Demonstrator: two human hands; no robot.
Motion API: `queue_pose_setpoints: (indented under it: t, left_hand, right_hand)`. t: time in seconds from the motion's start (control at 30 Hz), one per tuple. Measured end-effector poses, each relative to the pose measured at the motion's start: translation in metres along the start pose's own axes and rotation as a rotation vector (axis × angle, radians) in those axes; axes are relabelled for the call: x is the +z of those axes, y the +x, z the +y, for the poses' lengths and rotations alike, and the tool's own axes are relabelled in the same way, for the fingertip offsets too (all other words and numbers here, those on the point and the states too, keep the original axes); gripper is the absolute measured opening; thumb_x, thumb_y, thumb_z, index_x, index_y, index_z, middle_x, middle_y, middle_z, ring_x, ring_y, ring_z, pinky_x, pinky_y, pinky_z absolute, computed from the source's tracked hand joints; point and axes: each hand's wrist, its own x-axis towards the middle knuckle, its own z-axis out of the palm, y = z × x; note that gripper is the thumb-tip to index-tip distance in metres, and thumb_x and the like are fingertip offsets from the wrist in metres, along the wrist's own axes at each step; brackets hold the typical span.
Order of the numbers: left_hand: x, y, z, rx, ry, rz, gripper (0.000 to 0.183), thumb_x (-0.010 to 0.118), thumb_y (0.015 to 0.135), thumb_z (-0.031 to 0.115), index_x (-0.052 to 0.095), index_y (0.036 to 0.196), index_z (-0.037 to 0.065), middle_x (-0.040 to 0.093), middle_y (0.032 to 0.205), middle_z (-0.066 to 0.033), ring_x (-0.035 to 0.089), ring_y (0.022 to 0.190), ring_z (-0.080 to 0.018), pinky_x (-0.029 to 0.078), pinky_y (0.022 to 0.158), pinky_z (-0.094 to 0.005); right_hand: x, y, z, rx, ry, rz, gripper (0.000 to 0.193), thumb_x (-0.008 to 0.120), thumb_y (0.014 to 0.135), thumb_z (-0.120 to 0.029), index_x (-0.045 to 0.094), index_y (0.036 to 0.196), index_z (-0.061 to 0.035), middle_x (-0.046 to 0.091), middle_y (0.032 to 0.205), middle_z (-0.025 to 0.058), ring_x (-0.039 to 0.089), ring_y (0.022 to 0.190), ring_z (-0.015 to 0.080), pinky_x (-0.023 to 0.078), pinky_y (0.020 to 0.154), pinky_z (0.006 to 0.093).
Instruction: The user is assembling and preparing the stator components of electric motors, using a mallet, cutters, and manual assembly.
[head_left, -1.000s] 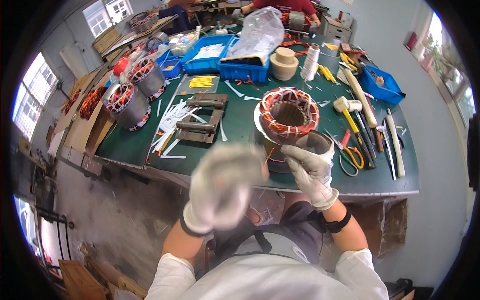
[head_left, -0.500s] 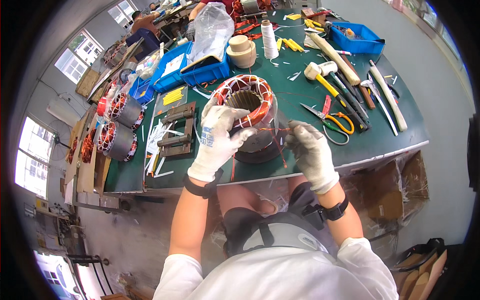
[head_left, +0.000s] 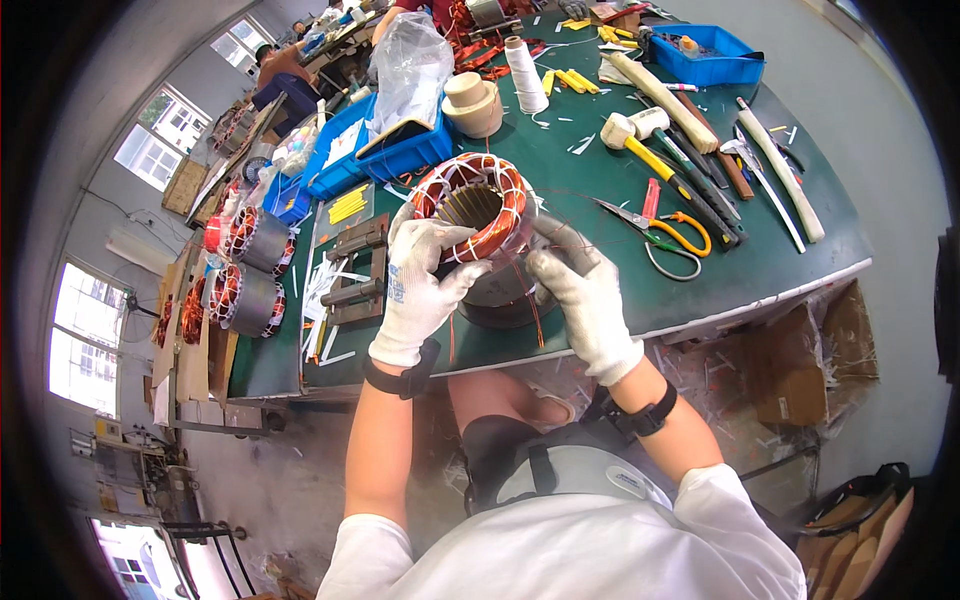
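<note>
A motor stator (head_left: 498,287) stands upright at the table's near edge. Its top ring of copper windings (head_left: 512,212) is laced with white cord, and slots line the bore. My left hand (head_left: 420,285), in a white work glove, grips the ring's left side, thumb toward the front. Against the stator's right side, my gloved right hand (head_left: 585,290) is curled, its thumb near the front and some fingertips hidden. Reddish lead wires (head_left: 535,318) hang down the front between my hands. Thin copper wires trail off to the right.
Right of the stator lie scissors (head_left: 685,235), mallets (head_left: 680,175), a caliper (head_left: 765,185) and pale rods. Behind are a thread cone (head_left: 525,75) and blue bins (head_left: 410,150). A metal fixture (head_left: 355,265) and other stators (head_left: 245,298) sit left. People work farther back.
My right hand has moved left from the twisted lead wires onto the stator's right side. The leads now hang down in front. My left hand stays on the ring; the view has shifted slightly.
</note>
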Motion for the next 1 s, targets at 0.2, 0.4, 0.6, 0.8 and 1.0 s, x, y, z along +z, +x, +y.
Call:
queue_pose_setpoints:
  t: [0.2, 0.4, 0.6, 0.8, 1.0]
  left_hand:
    - [-0.002, 0.002, -0.008, -0.113, -0.143, -0.048, 0.043, 0.081, 0.067, 0.04, 0.069, 0.091, 0.008, 0.062, 0.083, -0.0056, 0.058, 0.09, -0.0267, 0.038, 0.1, -0.0452]
    - [-0.006, 0.007, -0.012, -0.056, -0.096, -0.033, 0.045, 0.085, 0.059, 0.043, 0.067, 0.083, 0.009, 0.061, 0.08, -0.0048, 0.058, 0.087, -0.0245, 0.037, 0.1, -0.0438]
    - [-0.002, 0.003, -0.018, -0.127, -0.21, -0.042, 0.052, 0.084, 0.06, 0.05, 0.065, 0.08, 0.006, 0.06, 0.082, -0.0044, 0.054, 0.089, -0.0218, 0.043, 0.084, -0.0352]
    - [0.001, 0.001, -0.012, -0.12, -0.126, -0.011, 0.045, 0.087, 0.059, 0.04, 0.065, 0.079, 0.007, 0.059, 0.08, -0.0035, 0.054, 0.087, -0.0219, 0.043, 0.083, -0.0357]
    - [0.003, 0.001, -0.015, -0.118, -0.142, -0.011, 0.046, 0.087, 0.057, 0.04, 0.065, 0.079, 0.007, 0.059, 0.08, -0.0036, 0.055, 0.086, -0.0226, 0.043, 0.083, -0.0371]
  right_hand:
    - [0.004, 0.001, 0.012, 0.056, 0.317, -0.005, 0.026, 0.066, 0.088, -0.012, 0.064, 0.109, 0.0031, 0.066, 0.092, 0.0072, 0.062, 0.077, 0.0119, 0.05, 0.071, 0.0266]
    - [0.0, 0.009, -0.005, -1.076, -0.657, -0.081, 0.038, 0.068, 0.068, 0.003, 0.067, 0.103, -0.0107, 0.066, 0.085, 0.0076, 0.065, 0.071, 0.0259, 0.051, 0.066, 0.0311]
    - [0.003, 0.006, -0.027, -0.628, -0.614, -0.315, 0.022, 0.066, 0.08, -0.003, 0.066, 0.1, -0.0097, 0.068, 0.089, 0.0106, 0.066, 0.082, 0.0263, 0.051, 0.072, 0.0343]
    - [0.015, 0.02, -0.01, -0.063, 0.0, -0.011, 0.019, 0.062, 0.09, -0.008, 0.062, 0.106, 0.0026, 0.065, 0.087, 0.005, 0.059, 0.078, 0.0078, 0.048, 0.069, 0.0223]
    - [0.03, 0.029, 0.009, -0.797, -0.723, 0.259, 0.045, 0.059, 0.085, 0.001, 0.051, 0.13, 0.0042, 0.065, 0.087, 0.0132, 0.064, 0.075, 0.0269, 0.052, 0.068, 0.0353]
